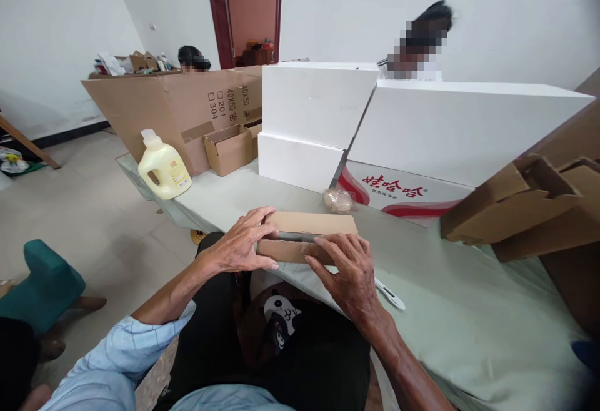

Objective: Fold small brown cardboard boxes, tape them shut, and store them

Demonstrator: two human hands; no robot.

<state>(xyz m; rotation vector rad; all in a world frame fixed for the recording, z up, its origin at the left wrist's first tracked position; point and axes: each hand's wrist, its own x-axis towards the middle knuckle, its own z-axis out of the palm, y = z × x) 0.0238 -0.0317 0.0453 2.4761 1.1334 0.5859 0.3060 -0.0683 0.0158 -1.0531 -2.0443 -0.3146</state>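
Observation:
A small brown cardboard box (312, 222) lies at the table's near edge, with a dark gap running lengthwise between its top panels. My left hand (247, 240) grips the box's left end, fingers over the far side and thumb at the near side. At the right end, my right hand (349, 270) is curled over the near panel, fingertips at the gap and thumb on the front face. What looks like clear tape shows near the right fingertips. Beside my right wrist lies a white utility knife (390, 293). Just beyond the box sits a crumpled clear plastic bundle (339, 200).
White boxes (312, 105) form a wall at the back, beside a printed carton (398, 189). A yellow detergent jug (164, 167) stands at left near an open small box (229, 148). Open cardboard boxes (510, 198) lean at right. Two people sit behind the boxes; another person's teal sleeve (44, 286) shows left.

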